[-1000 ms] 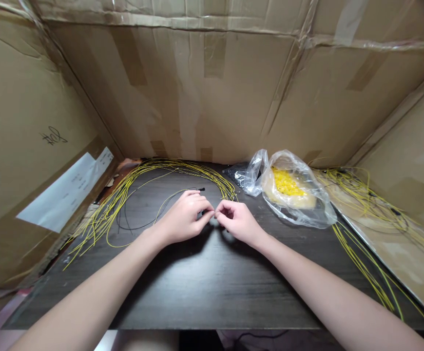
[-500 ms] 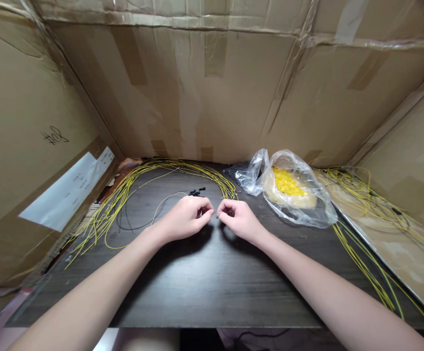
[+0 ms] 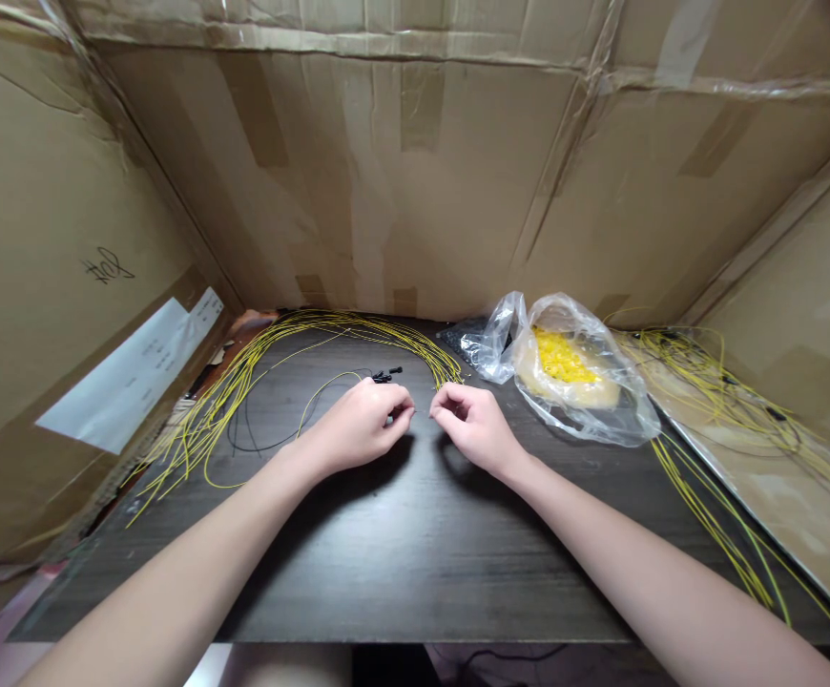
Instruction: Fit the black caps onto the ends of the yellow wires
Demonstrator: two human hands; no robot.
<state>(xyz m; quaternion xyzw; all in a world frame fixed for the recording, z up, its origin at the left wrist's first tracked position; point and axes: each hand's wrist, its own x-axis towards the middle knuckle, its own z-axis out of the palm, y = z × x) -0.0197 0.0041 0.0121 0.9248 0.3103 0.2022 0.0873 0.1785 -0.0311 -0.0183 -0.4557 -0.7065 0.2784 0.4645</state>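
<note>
My left hand is pinched closed on a thin wire, whose fine tip pokes out past the fingertips. A short gap to the right, my right hand is closed in a pinch too; whatever sits between its fingertips is too small to make out. Behind the left hand lies a small cluster of black connectors. A dark wire and a yellow one loop out from beside that hand. A long bundle of yellow wires arcs across the back of the dark table, its right ends close behind my right hand.
A clear plastic bag with yellow pieces stands open at the back right. Beside it is a bag of black pieces. More yellow wires lie over cardboard at the right. Cardboard walls enclose the table's back and sides.
My hands have drawn slightly apart, the right one moving a little to the right. The thin tip at the left fingertips now shows in the gap.
</note>
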